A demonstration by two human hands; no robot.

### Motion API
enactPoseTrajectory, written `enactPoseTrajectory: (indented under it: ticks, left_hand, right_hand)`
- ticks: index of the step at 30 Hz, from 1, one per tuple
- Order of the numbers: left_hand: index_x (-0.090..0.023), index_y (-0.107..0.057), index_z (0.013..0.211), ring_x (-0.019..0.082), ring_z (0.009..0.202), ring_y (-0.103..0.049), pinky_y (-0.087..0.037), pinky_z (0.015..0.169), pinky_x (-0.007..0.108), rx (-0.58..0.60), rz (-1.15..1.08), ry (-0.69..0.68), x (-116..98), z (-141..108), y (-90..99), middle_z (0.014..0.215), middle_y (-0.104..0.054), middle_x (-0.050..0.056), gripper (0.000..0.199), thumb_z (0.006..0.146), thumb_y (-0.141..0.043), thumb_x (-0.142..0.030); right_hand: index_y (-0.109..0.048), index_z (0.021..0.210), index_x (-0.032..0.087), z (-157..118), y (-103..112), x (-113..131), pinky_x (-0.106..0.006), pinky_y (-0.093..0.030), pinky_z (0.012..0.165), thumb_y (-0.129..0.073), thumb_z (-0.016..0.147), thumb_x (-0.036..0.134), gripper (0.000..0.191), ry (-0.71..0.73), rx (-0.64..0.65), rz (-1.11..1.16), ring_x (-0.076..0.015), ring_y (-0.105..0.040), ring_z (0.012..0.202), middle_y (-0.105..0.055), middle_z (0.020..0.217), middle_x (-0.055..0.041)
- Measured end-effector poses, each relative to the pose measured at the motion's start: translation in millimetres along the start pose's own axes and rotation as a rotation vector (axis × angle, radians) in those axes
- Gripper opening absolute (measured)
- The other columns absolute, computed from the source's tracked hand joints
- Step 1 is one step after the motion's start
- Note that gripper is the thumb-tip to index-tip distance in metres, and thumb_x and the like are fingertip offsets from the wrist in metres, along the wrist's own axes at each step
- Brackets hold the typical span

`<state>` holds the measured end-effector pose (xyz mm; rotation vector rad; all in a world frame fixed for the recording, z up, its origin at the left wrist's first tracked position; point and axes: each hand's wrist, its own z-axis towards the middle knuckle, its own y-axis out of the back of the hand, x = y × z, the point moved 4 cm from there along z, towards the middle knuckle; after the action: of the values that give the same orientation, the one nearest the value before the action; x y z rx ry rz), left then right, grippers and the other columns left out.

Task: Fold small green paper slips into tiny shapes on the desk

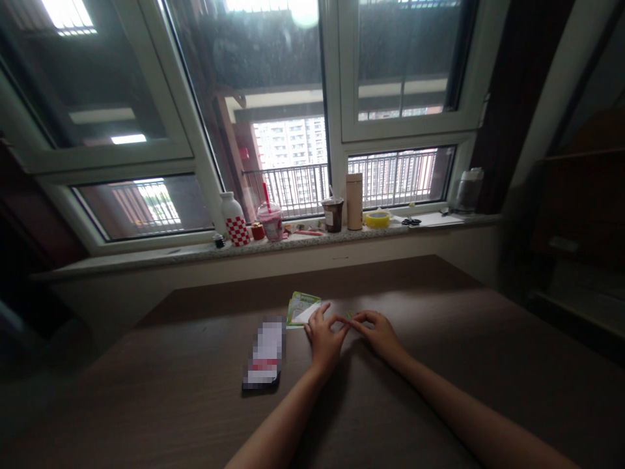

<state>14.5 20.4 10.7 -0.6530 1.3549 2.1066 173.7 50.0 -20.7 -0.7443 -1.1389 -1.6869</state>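
My left hand (326, 339) has its thumb and index finger pinched, while the other fingers stretch over the edge of a green-and-white printed packet (303, 309). Its pinch meets the fingertips of my right hand (378, 332), which are also pressed together. A tiny green bit (349, 315) shows at the right fingertips; its kind is too small to make out. Whatever lies between the fingers of the left hand is hidden. To the left of my hands lies a phone (266, 352) with its screen blurred out.
Beyond the brown table (195, 417) runs a window sill. On it stand a red-checked bottle (235, 221), a pink drink cup (271, 221), a dark drink cup (333, 215), a tan flask (354, 202), yellow tape (377, 220), black scissors (411, 222) and a clear jug (469, 190).
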Motion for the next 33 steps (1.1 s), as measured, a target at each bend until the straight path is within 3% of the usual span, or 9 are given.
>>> enactPoseTrajectory:
  ticks: [5, 12, 33]
  left_hand:
    - [-0.035, -0.078, 0.087, 0.031, 0.136, -0.034, -0.020, 0.114, 0.053, 0.045, 0.010, 0.017, -1.6, 0.3, -0.3, 0.143, -0.051, 0.001, 0.012, 0.077, -0.072, -0.034]
    - [-0.036, -0.078, 0.086, 0.032, 0.138, -0.031, -0.013, 0.114, 0.058, 0.096, 0.017, 0.047, 2.6, 1.2, -3.8, 0.145, -0.049, 0.000, 0.012, 0.075, -0.073, -0.037]
    - [-0.028, -0.076, 0.074, 0.031, 0.138, -0.033, -0.005, 0.115, 0.060, 0.121, -0.021, 0.084, 6.5, 1.8, -8.5, 0.143, -0.052, 0.000, 0.005, 0.074, -0.071, -0.027]
  right_hand:
    - [-0.073, 0.080, 0.021, 1.2, 0.7, -1.1, -0.036, -0.043, 0.088, -0.063, 0.077, 0.044, 0.025, 0.003, 0.001, 0.008, -0.0251, -0.063, 0.094, -0.072, 0.089, -0.0070]
    - [-0.074, 0.081, 0.022, 2.7, -1.7, -5.9, -0.038, -0.041, 0.093, -0.063, 0.076, 0.037, 0.019, -0.004, 0.025, -0.082, -0.0256, -0.060, 0.099, -0.072, 0.091, -0.0070]
    - [-0.076, 0.079, 0.022, 1.2, -1.1, 2.0, -0.038, -0.040, 0.093, -0.068, 0.073, 0.036, 0.017, -0.019, 0.063, -0.160, -0.0259, -0.062, 0.099, -0.074, 0.091, -0.0064]
